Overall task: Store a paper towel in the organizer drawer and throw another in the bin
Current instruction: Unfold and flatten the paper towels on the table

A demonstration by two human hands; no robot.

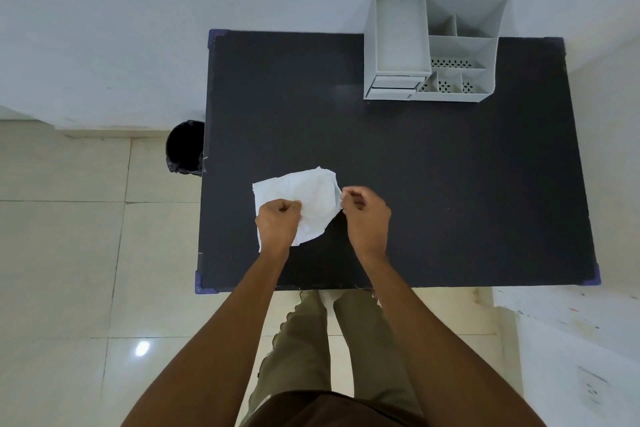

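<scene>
Far out beyond my left hand stands one bin (185, 146), round and black-lined, on the tiled floor right against the worktop's (450, 184) left edge; its inside is too dark for me to see any contents. My left hand (278, 222) is closed in a loose fist, fingers (289, 207) pinching the near-left part of the paper towel (304, 196). I count one white towel for certain; whether a second sheet lies in it I cannot tell. It sits crumpled and partly spread on the dark worktop between my two hands, its long axis running left to right, tilted so the far-right corner points away from me. My right hand (365, 215) has its fingers (350, 193) curled together, nipping the towel's right edge. Well beyond my right hand, at the far edge of the worktop, stands one grey organizer (433, 45). It has several open compartments, all of which look empty, and two small drawers (394, 86) stacked at its near-left corner, both pushed in.
</scene>
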